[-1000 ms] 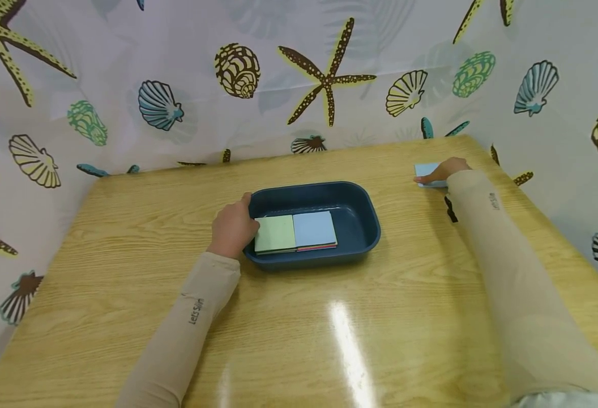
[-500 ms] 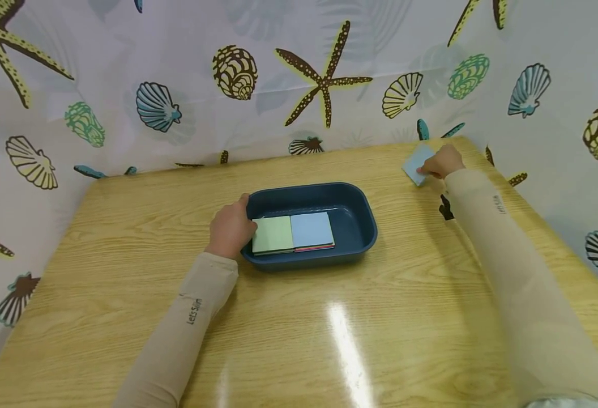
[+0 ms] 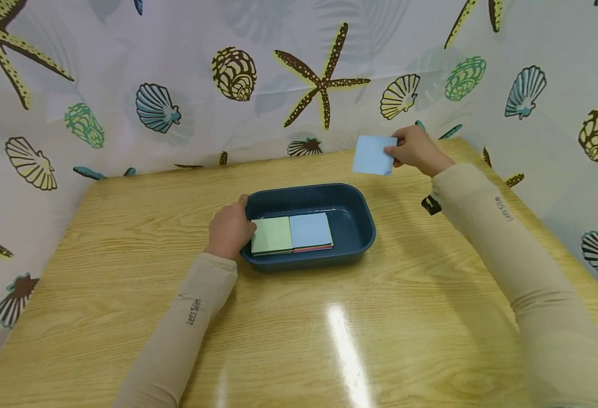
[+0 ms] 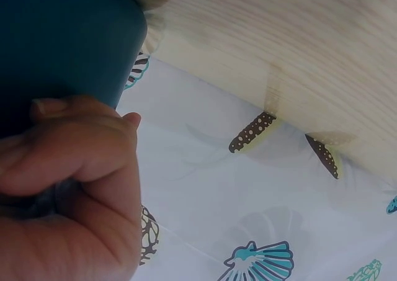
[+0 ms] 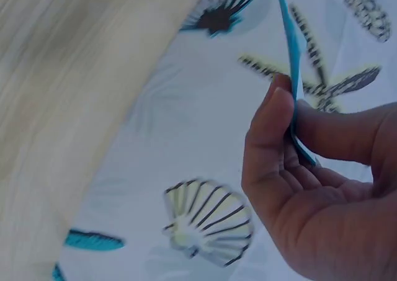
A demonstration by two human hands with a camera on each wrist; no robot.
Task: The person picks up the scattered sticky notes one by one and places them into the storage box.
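Observation:
A dark blue plastic bin (image 3: pixel 354 226) stands near the middle of the table. My left hand (image 3: pixel 230 231) grips its left rim, thumb inside; the left wrist view shows curled fingers (image 4: pixel 87 141) against the bin wall (image 4: pixel 68 39). Inside lie two square paper stacks side by side: a pale green one (image 3: pixel 272 234) at left and a light blue one (image 3: pixel 311 230), with red and other colours at its lower edge. Above the table's back edge, my right hand (image 3: pixel 415 148) pinches a square of blue paper (image 3: pixel 371 155) between thumb and fingers. Edge-on in the right wrist view, the paper (image 5: pixel 289 45) looks thin.
The wood-grain table (image 3: pixel 278 328) extends around the bin. A white sheet (image 3: pixel 192 113) printed with shells and starfish hangs behind the table and along its sides. A small black piece, apparently the wrist camera mount (image 3: pixel 431 204), shows under my right wrist.
My right hand has lifted the blue paper off the table's back right part and carried it left. The left hand keeps its grip on the bin, which has stayed in place.

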